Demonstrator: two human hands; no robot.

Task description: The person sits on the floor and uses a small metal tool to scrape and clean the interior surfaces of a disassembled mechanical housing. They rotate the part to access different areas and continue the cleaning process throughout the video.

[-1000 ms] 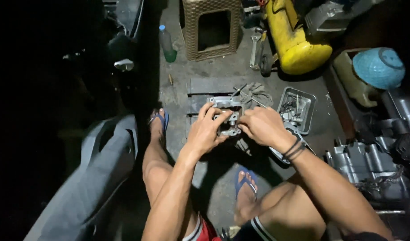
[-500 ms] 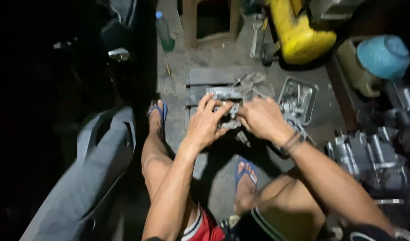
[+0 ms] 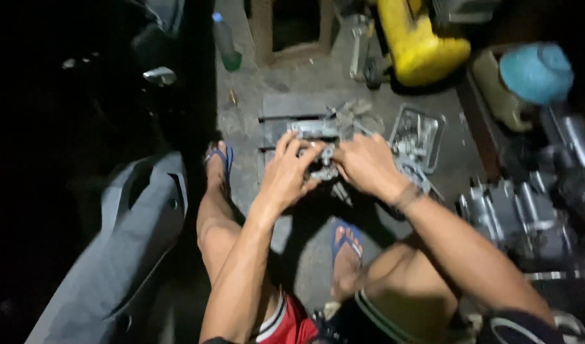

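Note:
Both my hands grip a small grey metal engine part [image 3: 318, 153] held over the concrete floor between my knees. My left hand [image 3: 286, 175] wraps it from the left, fingers curled over its top. My right hand [image 3: 367, 167], with a band at the wrist, clasps it from the right and hides that side. Under the part lies a flat dark metal plate [image 3: 292, 111].
A metal tray of small parts [image 3: 418, 134] sits to the right. Behind are a yellow canister [image 3: 415, 44], a plastic bottle [image 3: 225, 44] and a woven stool [image 3: 292, 32]. An engine block [image 3: 521, 216] stands at right, a grey body panel [image 3: 124, 255] at left.
The view has tilted downward, so the stool and canister sit nearer the top edge. My hands stay clasped on the metal part with only slight finger shifts.

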